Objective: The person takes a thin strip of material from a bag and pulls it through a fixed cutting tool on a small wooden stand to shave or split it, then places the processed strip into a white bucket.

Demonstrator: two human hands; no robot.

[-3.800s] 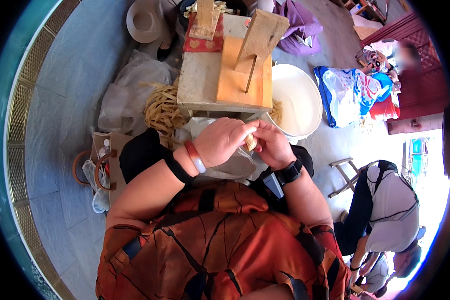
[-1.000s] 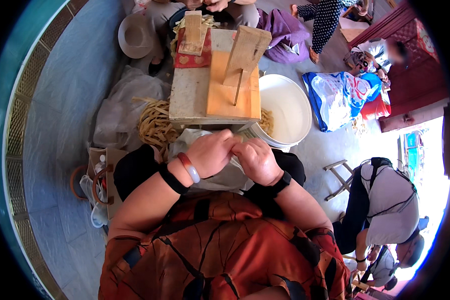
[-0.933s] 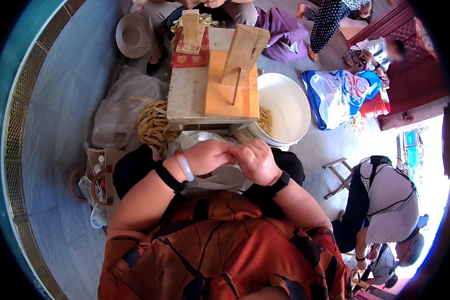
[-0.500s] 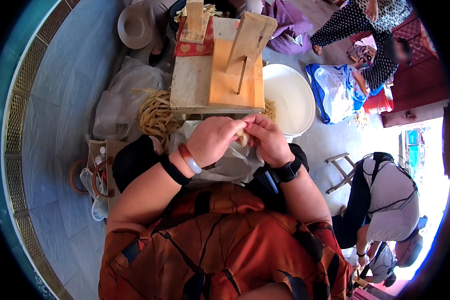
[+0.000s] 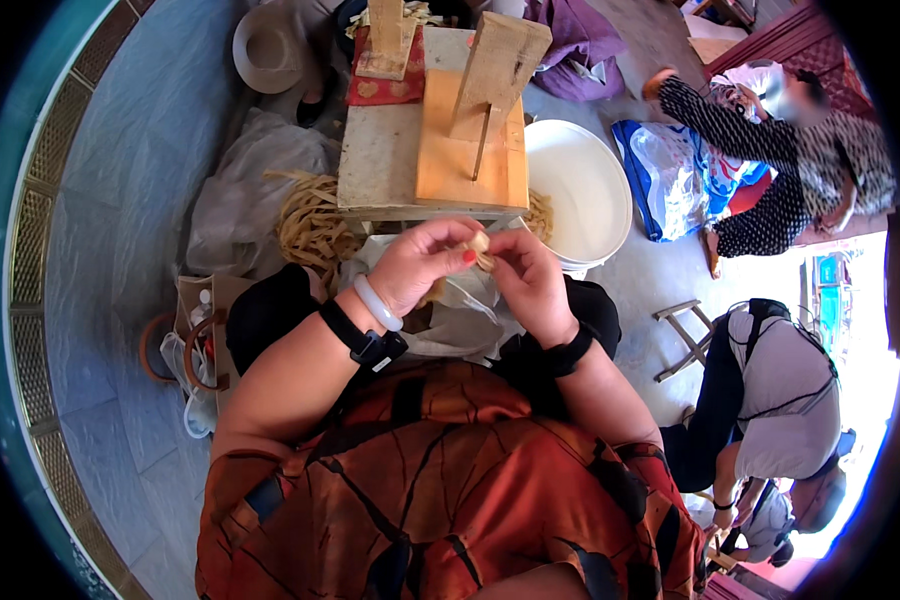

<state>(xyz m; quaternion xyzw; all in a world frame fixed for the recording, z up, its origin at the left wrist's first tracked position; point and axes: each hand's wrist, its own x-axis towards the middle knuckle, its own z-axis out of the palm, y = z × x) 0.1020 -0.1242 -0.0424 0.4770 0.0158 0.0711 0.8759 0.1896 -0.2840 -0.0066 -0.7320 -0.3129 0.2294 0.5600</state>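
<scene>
A small folded bundle of pale tan strip (image 5: 480, 243) is pinched between the fingertips of both hands, just in front of the low table. My left hand (image 5: 417, 268) grips its left side, palm partly turned up and a red thumbnail showing. From the right, my right hand (image 5: 533, 287) pinches the same bundle with thumb and fingers, its back toward me. A pale cloth or bag (image 5: 455, 325) lies across my lap under the hands. Similar flat strips (image 5: 315, 225) lie in a loose heap left of the table.
On the low table (image 5: 380, 150) a wooden board (image 5: 435, 170) carries an upright block (image 5: 500, 65) and a thin rod (image 5: 482, 145). A white bucket (image 5: 580, 200) stands to the right, near a folding stool (image 5: 685, 340). Two people are further right. A bag (image 5: 205, 340) sits at left.
Both hands have rolled, so my left palm and the bundle's top now show. The bundle has risen slightly. At the right, the person in patterned trousers has shifted.
</scene>
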